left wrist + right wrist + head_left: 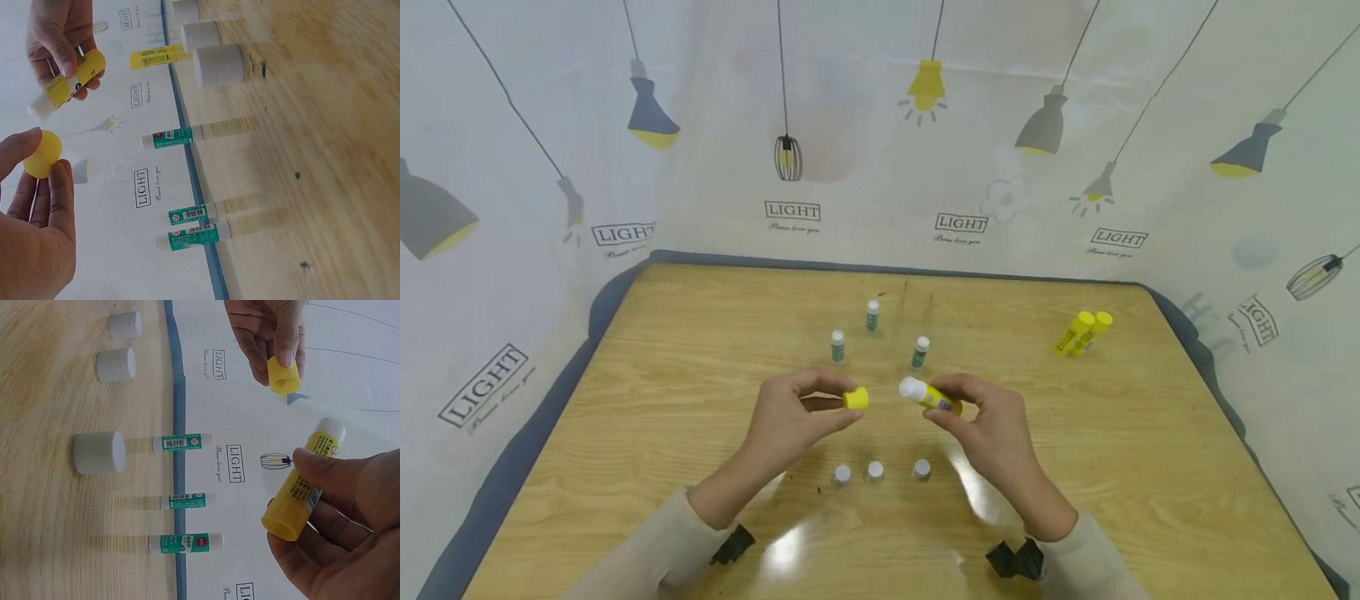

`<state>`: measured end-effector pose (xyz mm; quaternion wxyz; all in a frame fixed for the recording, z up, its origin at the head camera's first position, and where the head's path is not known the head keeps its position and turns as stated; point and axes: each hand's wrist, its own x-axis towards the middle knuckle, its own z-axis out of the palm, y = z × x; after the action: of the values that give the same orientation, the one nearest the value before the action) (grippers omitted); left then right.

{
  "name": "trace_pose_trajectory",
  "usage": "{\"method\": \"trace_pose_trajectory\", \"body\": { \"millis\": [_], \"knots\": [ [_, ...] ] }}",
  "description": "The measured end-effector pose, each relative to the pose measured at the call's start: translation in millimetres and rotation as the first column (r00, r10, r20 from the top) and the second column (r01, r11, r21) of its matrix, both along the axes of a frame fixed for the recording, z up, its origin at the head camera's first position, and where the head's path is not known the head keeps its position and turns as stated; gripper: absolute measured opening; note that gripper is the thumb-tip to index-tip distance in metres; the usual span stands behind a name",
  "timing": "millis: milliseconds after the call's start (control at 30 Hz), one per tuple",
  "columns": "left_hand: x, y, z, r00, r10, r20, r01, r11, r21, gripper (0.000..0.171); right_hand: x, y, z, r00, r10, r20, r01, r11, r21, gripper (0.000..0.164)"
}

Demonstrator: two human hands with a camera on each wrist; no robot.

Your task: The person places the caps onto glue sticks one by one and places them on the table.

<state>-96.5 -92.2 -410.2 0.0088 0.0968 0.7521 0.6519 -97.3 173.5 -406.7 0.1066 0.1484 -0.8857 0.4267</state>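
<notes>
Between the thumb and fingers of my left hand (786,417) is a yellow cap (856,398), its hollow end visible in the right wrist view. My right hand (992,417) grips a yellow glue stick (936,398) by its body, with the white end uncovered and pointing left towards the cap. A short gap separates cap and stick, both held above the table. Beyond the hands stand several green-and-white glue sticks, among them a left one (838,347), a back one (872,317) and a right one (920,353). Nearer me sit white caps (876,472) in a row.
Two capped yellow glue sticks (1075,333) stand together at the back right of the wooden table (662,375). A curtain printed with lamps (865,208) hangs around the table's far and side edges. Black straps (1015,558) show by the sleeves.
</notes>
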Motion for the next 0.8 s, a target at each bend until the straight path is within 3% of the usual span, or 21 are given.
{"method": "trace_pose_trajectory", "body": {
  "millis": [300, 533, 800],
  "knots": [
    [0.1, 0.7, 0.4, 1.000, -0.004, -0.027, 0.005, 1.000, 0.031, 0.028, -1.3, -2.9, -1.5, 0.992, 0.007, -0.125, 0.002, 0.997, 0.076, 0.034],
    [-0.4, 1.5, -0.1, 0.999, -0.003, -0.033, 0.004, 0.998, 0.058, 0.027, -1.2, -5.0, -5.6, 0.968, 0.049, -0.248, -0.011, 0.988, 0.151, 0.036],
    [-0.4, 1.0, 0.7, 0.999, -0.019, -0.047, 0.021, 0.999, 0.050, 0.027, 0.4, -9.4, -7.4, 0.949, 0.070, -0.307, -0.016, 0.985, 0.174, 0.035]
  ]
}}
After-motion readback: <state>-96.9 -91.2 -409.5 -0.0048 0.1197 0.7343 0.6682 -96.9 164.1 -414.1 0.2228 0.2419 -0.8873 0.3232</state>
